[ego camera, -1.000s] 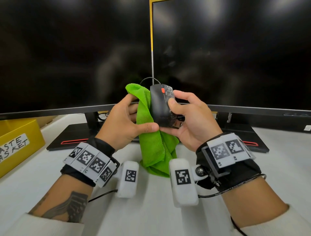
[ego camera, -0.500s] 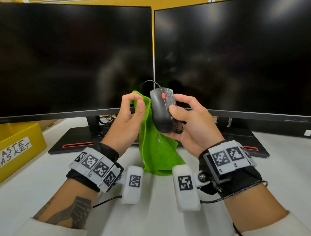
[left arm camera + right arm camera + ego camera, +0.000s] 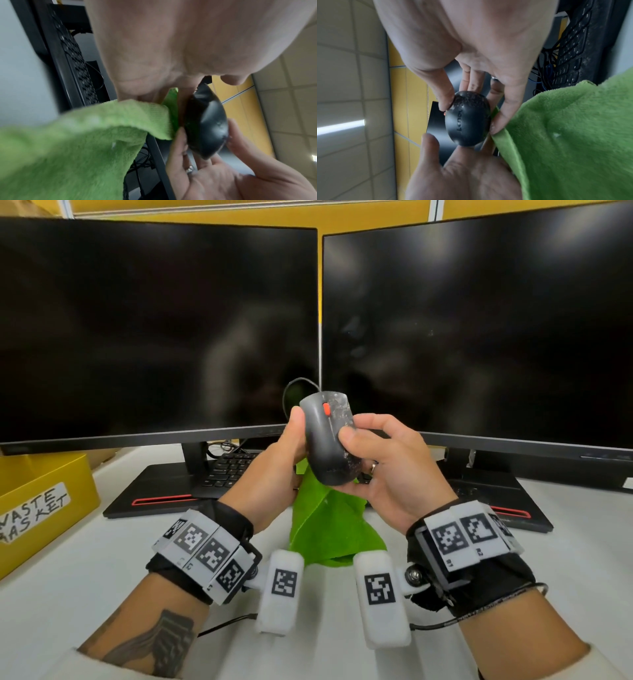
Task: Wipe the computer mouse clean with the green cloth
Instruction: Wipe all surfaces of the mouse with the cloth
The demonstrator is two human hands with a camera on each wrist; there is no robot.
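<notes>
Yellow wall panels show above two dark monitors (image 3: 157, 337) that stand side by side on the white worktop (image 3: 102, 559). Between their stands, at 12 o'clock from my hands, lies a black keyboard (image 3: 229, 469), partly hidden behind my left hand (image 3: 274, 474). At 9 o'clock a yellow box (image 3: 44, 494) is cut off by the frame edge; its label reads "WASTE" and a second word I can only partly make out.

I hold the black computer mouse (image 3: 329, 440) in the air in front of the monitors, its red wheel toward me, its cable looping up behind it. My right hand (image 3: 394, 470) grips the mouse, thumb on its right side and fingers curled under it. White smears cover the right button and the lower right edge. My left hand has its thumb on the left side of the mouse. In the left wrist view the green cloth (image 3: 85, 135) passes between my left fingers and the mouse, but how exactly these fingers hold it is hidden, and the view is blurred. From the head view the cloth hangs down below the mouse at 6 o'clock, and its lower end rests on the worktop between my two wrists.
</notes>
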